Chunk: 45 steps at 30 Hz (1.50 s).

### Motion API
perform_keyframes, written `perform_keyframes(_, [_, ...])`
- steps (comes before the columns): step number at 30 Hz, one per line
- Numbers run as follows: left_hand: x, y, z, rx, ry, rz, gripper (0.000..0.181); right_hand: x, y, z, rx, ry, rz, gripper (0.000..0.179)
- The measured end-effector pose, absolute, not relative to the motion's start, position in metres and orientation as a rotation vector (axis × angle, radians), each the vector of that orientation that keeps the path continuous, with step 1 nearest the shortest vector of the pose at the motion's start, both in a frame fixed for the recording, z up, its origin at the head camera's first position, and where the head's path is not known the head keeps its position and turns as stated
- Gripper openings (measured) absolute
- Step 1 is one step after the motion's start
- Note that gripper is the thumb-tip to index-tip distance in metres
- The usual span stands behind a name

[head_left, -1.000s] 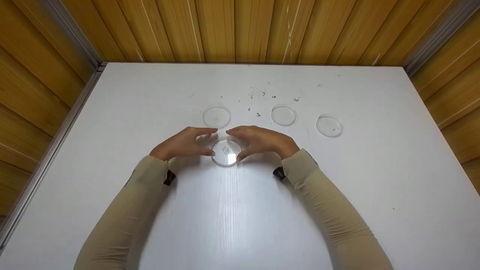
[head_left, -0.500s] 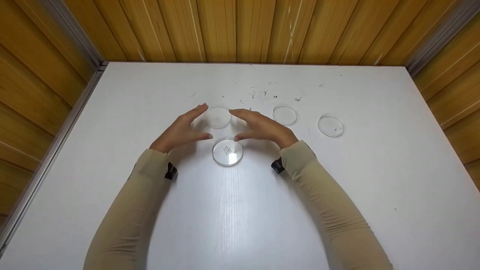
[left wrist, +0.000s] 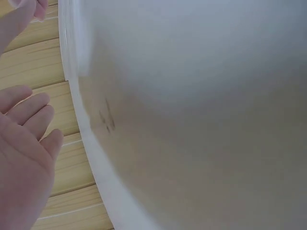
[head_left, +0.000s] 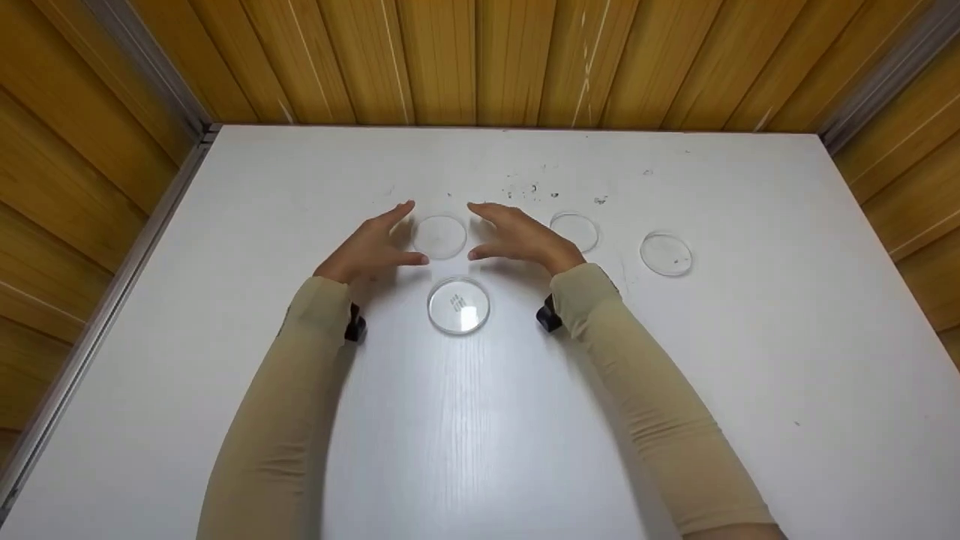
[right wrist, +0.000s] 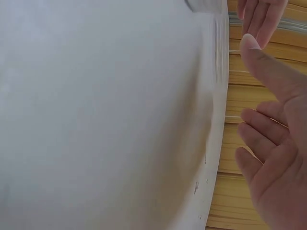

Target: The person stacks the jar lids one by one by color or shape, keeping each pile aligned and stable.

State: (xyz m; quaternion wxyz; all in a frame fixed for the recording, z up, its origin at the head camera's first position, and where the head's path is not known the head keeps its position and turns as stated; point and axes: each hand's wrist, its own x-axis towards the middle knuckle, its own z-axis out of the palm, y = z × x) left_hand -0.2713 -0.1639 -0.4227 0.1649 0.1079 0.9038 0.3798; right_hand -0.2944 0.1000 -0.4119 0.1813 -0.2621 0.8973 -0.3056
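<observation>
A clear round petri dish point(head_left: 439, 238) lies on the white table in the head view, between my two hands. On its left, my left hand point(head_left: 371, 244) has its thumb and fingers spread apart. My right hand point(head_left: 521, 236) mirrors this pose on the other side. Bare table shows between the dish's rim and the fingertips. Closer to the body lies another petri dish point(head_left: 459, 306) with faint marks in its middle and a bright reflection. The left wrist view shows the left palm point(left wrist: 24, 167) holding nothing; in the right wrist view the right palm point(right wrist: 283, 163) is likewise bare.
Two more clear dishes sit to the right: one point(head_left: 576, 231) partly behind the right hand, the other point(head_left: 666, 253) farther right. Small dark specks point(head_left: 533, 187) mark the table point(head_left: 712, 375). Behind the table's far edge stands a wood-look wall point(head_left: 435, 60).
Both hands have left the sides of the nearer dish, moved forward and spread around the farther dish. The nearer dish stays in place on the table.
</observation>
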Motion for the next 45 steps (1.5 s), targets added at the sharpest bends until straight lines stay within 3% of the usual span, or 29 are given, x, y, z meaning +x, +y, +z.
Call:
perform_keyframes(13, [-0.282, -0.156, -0.431, 0.282, 2.594, 0.937, 0.095, -0.307, 0.081, -0.417, -0.652, 2.510, -0.768, 0.088])
perform_keyframes(45, [-0.280, -0.144, -0.424, 0.240, 2.632, 0.965, 0.083, -0.300, 0.076, -0.423, -0.691, 2.518, -0.932, 0.082])
